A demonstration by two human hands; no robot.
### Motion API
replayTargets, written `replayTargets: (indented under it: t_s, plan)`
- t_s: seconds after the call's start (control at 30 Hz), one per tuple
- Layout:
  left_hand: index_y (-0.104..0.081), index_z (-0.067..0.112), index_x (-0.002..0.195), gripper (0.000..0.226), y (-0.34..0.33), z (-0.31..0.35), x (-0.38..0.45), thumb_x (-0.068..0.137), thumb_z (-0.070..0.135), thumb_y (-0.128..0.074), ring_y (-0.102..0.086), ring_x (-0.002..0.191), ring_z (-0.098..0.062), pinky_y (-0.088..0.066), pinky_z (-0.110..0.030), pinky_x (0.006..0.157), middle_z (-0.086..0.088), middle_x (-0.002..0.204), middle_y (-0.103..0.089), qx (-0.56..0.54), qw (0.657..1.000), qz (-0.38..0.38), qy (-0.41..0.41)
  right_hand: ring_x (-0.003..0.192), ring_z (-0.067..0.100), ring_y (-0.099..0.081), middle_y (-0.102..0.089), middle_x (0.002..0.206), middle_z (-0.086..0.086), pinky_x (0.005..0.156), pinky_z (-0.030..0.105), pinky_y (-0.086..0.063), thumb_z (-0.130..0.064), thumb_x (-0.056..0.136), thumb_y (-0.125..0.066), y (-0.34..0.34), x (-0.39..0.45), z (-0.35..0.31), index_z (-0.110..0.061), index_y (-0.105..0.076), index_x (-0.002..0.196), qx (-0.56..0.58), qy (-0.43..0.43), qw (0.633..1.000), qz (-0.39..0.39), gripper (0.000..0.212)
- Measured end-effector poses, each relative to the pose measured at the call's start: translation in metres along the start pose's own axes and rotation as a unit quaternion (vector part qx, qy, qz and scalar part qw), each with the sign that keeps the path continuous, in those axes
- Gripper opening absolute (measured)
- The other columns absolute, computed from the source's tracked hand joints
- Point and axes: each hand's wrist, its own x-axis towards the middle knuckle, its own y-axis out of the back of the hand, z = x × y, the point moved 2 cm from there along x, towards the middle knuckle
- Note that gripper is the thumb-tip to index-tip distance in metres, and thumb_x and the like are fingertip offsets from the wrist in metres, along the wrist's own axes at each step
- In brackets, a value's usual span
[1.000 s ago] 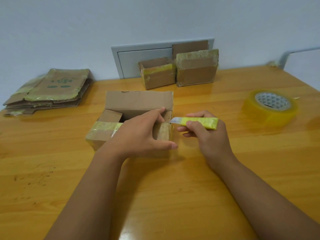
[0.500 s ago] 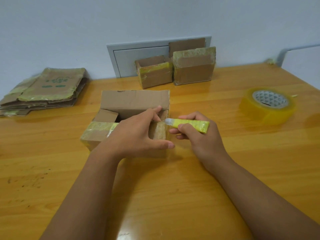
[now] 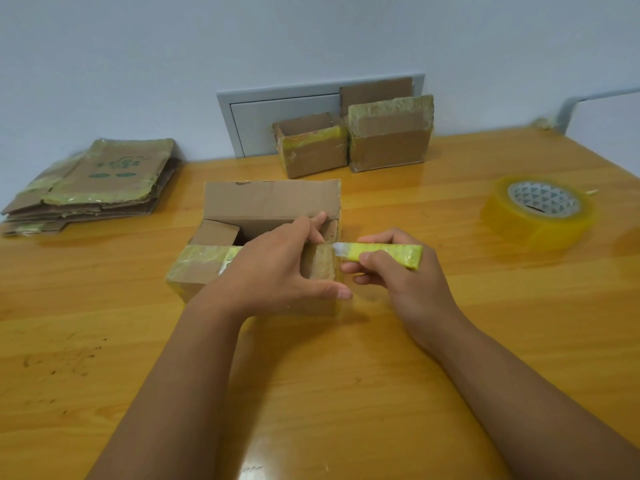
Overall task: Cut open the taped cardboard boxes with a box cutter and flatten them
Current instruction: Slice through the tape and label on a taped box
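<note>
Right grip (image 3: 398, 271) holds cutter (image 3: 384, 255), tip seemingly touching box (image 3: 270, 206) corner.

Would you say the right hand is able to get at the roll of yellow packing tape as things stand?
Probably yes: the wooden table between the right hand and the roll of yellow packing tape looks bare, but that hand grips the yellow box cutter and would need to free itself first.

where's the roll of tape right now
In the head view, the roll of tape lies flat on the wooden table at far right, beyond the right hand holding the box cutter.
</note>
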Motion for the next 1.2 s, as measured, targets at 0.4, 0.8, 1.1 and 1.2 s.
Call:
replayTargets:
  t_s: [0.4, 0.8, 1.1, 1.2]
  plan:
    - [-0.048, 0.031, 0.115, 0.084, -0.0004, -0.0055, 0.0006, 0.054, 0.088, -0.049, -0.002, 0.151, -0.011, 0.002, -0.037, 0.123, 0.004, 0.164, -0.014, 0.057, 0.998, 0.022, -0.016, 0.080, 0.025, -0.075, -0.075, 0.076, 0.014, 0.065, 0.025, -0.057, -0.015, 0.077, -0.059, 0.0044, 0.0001, -0.0018, -0.011, -0.065, 0.090, 0.011, -0.006, 1.000, 0.012, 0.016]
    - [-0.042, 0.031, 0.108, 0.075, -0.0003, -0.0046, 0.0055, 0.056, 0.084, -0.055, -0.011, 0.150, -0.016, -0.005, -0.036, 0.120, 0.005, 0.156, -0.033, 0.045, 0.999, 0.029, -0.009, 0.082, 0.024, -0.074, -0.075, 0.077, 0.012, 0.068, 0.025, -0.058, -0.017, 0.077, -0.059, 0.0044, 0.0029, -0.0009, -0.016, -0.067, 0.092, 0.001, 0.000, 1.000, 0.010, 0.016]
    - [-0.044, 0.028, 0.113, 0.081, -0.0009, -0.0055, 0.0062, 0.057, 0.085, -0.052, -0.012, 0.150, -0.016, -0.004, -0.035, 0.118, 0.005, 0.153, -0.038, 0.050, 0.998, 0.034, -0.017, 0.081, 0.027, -0.074, -0.075, 0.077, 0.014, 0.067, 0.026, -0.057, -0.017, 0.076, -0.058, 0.0029, 0.0036, -0.0015, -0.016, -0.066, 0.092, 0.009, -0.020, 1.000, 0.012, 0.018]
    - [-0.043, 0.031, 0.112, 0.079, -0.0013, -0.0068, 0.0073, 0.056, 0.086, -0.051, -0.013, 0.150, -0.017, -0.004, -0.035, 0.118, 0.005, 0.152, -0.040, 0.053, 0.998, 0.039, -0.020, 0.082, 0.023, -0.074, -0.076, 0.080, 0.011, 0.068, 0.026, -0.058, -0.013, 0.084, -0.060, -0.0010, 0.0022, 0.0014, -0.016, -0.066, 0.096, -0.002, -0.026, 1.000, -0.015, 0.014]
